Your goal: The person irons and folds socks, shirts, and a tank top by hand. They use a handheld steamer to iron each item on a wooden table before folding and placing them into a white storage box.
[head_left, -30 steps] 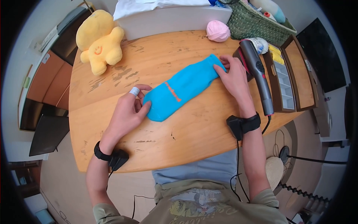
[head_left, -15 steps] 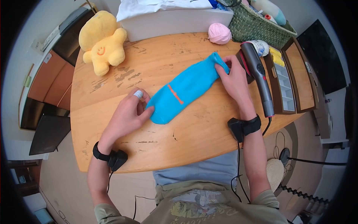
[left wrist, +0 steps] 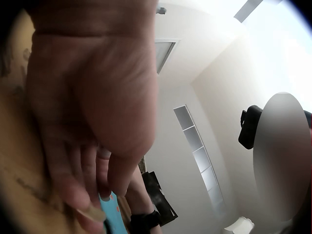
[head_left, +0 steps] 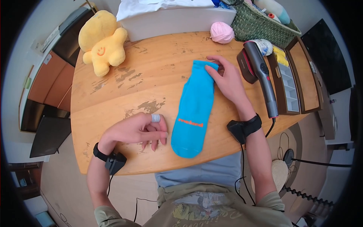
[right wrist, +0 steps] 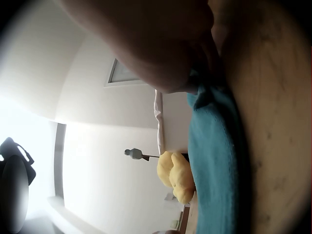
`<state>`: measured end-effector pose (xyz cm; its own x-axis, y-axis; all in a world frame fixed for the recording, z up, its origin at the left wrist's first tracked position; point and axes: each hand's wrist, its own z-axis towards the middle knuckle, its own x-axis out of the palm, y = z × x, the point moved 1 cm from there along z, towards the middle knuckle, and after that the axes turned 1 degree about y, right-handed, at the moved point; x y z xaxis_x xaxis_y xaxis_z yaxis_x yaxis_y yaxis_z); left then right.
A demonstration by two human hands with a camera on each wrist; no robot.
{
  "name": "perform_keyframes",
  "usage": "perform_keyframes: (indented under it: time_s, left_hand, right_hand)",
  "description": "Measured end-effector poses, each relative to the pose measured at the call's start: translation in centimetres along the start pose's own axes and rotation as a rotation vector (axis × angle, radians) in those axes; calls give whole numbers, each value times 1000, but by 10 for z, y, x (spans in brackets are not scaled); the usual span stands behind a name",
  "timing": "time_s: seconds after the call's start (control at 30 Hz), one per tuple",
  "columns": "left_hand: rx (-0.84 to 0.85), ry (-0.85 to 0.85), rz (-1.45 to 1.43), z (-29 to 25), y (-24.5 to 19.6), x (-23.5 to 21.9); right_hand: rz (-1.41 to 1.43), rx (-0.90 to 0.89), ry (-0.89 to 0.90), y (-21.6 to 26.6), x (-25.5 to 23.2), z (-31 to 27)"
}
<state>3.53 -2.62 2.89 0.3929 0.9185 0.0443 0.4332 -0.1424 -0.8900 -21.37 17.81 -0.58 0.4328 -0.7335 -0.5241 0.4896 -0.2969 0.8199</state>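
A blue sock [head_left: 195, 102] with orange lettering lies flat on the wooden table, its cuff toward the back and its toe toward the body. The right hand [head_left: 230, 81] pinches the cuff at its right corner; the right wrist view shows fingers on the bunched edge of the sock [right wrist: 212, 161]. Left of the toe, the left hand [head_left: 141, 129] hangs just apart from the sock, fingers loosely bent and holding nothing. In the left wrist view the left hand [left wrist: 92, 97] hides most of the sock [left wrist: 112, 214].
A yellow plush toy [head_left: 102, 45] sits at the back left. Behind are a white box [head_left: 181, 22], a pink yarn ball [head_left: 222, 33] and a green basket [head_left: 261, 28]. To the right lie a grey styling brush [head_left: 261, 68] and a compartment box [head_left: 289, 89].
The sock has turned from diagonal to nearly upright in view, its toe nearer the body. The left hand has let go of the toe and moved nearer the body; the right hand has shifted left with the cuff.
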Motion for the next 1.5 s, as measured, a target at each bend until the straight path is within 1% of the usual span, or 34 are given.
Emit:
perform_keyframes:
  time_s: [0.1, 0.2, 0.3, 0.4, 0.5, 0.6, 0.7, 0.8, 0.9, 1.0, 1.1, 1.2, 1.3, 1.33, 1.4, 1.5]
  left_hand:
    - [66, -132, 18, 1, -3, -1]
    - [197, -273, -119, 8, 5, 0]
    - [274, -422, -125, 20, 8, -2]
    - [390, -596, 167, 39, -2, -9]
    - [432, -729, 432, 69, -16, -24]
    - [491, -765, 540, 112, -23, -40]
    - [445, -697, 590, 137, -39, -47]
    - [561, -764, 542, 155, -31, -53]
    - [614, -785, 533, 153, -26, -54]
    - [576, -760, 503, 146, -31, -50]
    - [625, -747, 504, 146, -29, -50]
    - [554, -700, 481, 138, -33, -47]
    - [624, -591, 437, 137, -28, -55]
    - [629, -585, 426, 135, -28, -55]
    - [638, -576, 404, 133, -29, -56]
    - [593, -660, 381, 136, -28, -51]
  right_hand:
    - [82, -54, -2, 3, 0, -1]
    - [146, -51, 63, 8, -1, -1]
    - [-65, -205, -19, 12, 0, -3]
    - [-180, -351, -83, -1, 5, 1]
    - [-126, -185, -10, 12, 2, -2]
    - [-57, -196, -11, 9, 3, 0]
    - [74, -94, 45, 9, 3, -2]
    - [26, -189, 27, 2, 3, -1]
    - [8, -181, 20, 4, 4, -2]
    - [58, -67, 77, 15, -5, -7]
    - [46, -89, 138, 12, -9, -11]
    - [-5, -82, 164, 8, -11, -10]
    - [39, -86, 154, 10, -10, -13]
    - [23, -85, 159, 10, -10, -13]
    - [-9, -86, 169, 10, -11, -13]
    - [24, -63, 125, 8, -10, -11]
